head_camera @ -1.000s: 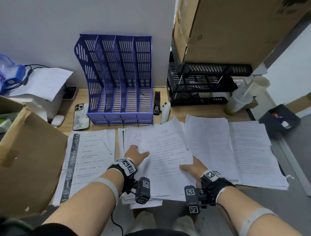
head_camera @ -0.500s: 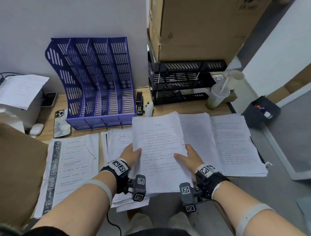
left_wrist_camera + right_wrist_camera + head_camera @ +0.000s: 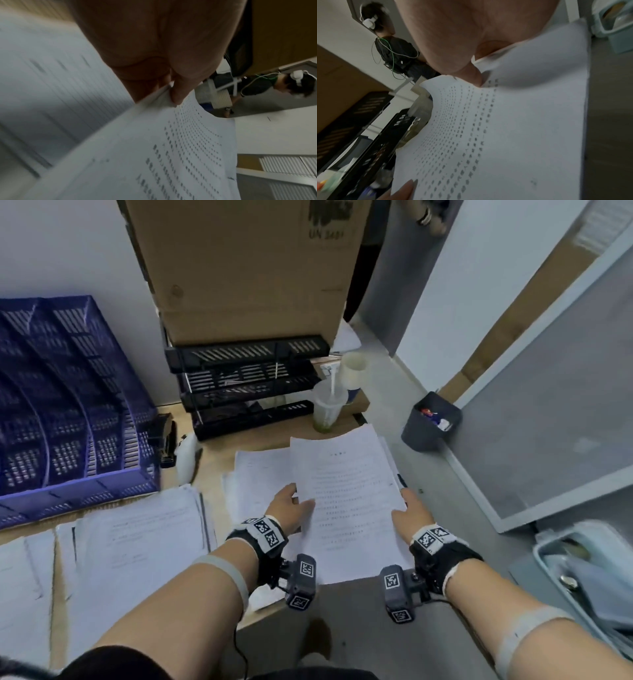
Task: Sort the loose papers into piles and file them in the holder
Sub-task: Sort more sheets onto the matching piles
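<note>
Hands are both gripping one printed sheet [image 3: 346, 501] — left hand [image 3: 291, 510] pinching its left edge, right hand [image 3: 409, 513] its right — lifted over paper piles [image 3: 260, 470] on desk [image 3: 219, 453], holder [image 3: 68, 412] sitting far left.

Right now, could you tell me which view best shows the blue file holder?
The head view: the blue file holder stands at the desk's left, compartments visible. Neither wrist view shows it; both are filled by the printed sheet being held.

Soft, even indoor light; wrist views dim, motion-blurred, with edges bent by wide-angle distortion.
</note>
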`<act>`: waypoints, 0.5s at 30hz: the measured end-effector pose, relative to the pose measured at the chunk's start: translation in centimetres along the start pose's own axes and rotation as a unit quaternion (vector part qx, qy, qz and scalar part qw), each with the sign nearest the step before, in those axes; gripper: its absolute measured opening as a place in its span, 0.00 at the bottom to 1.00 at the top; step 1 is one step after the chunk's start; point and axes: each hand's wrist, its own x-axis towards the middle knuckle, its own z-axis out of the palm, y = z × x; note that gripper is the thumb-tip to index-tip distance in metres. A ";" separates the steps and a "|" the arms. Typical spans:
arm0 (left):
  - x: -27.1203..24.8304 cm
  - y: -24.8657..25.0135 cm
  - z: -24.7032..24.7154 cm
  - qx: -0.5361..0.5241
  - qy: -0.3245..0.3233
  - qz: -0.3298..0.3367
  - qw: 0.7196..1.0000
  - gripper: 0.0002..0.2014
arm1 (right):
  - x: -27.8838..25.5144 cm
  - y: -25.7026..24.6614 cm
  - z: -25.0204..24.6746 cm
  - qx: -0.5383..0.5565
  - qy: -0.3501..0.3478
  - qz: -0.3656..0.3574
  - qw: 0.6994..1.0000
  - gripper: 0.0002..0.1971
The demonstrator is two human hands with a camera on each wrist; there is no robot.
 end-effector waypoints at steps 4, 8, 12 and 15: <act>1.9 1.8 4.1 -0.040 -0.040 -0.026 0.998 0.19 | 3.3 0.8 -3.8 -0.012 0.038 0.010 0.999 0.21; 2.9 2.1 5.0 -0.073 -0.084 -0.051 0.992 0.22 | 5.2 0.9 -4.9 -0.024 0.030 0.021 0.999 0.21; 1.7 1.6 2.1 -0.092 -0.035 -0.054 0.994 0.16 | 5.7 -0.3 -2.2 -0.071 0.048 0.038 0.996 0.26; 0.1 0.7 -2.1 -0.119 0.060 -0.049 0.990 0.13 | 4.1 -3.3 1.8 -0.016 0.028 -0.015 0.999 0.19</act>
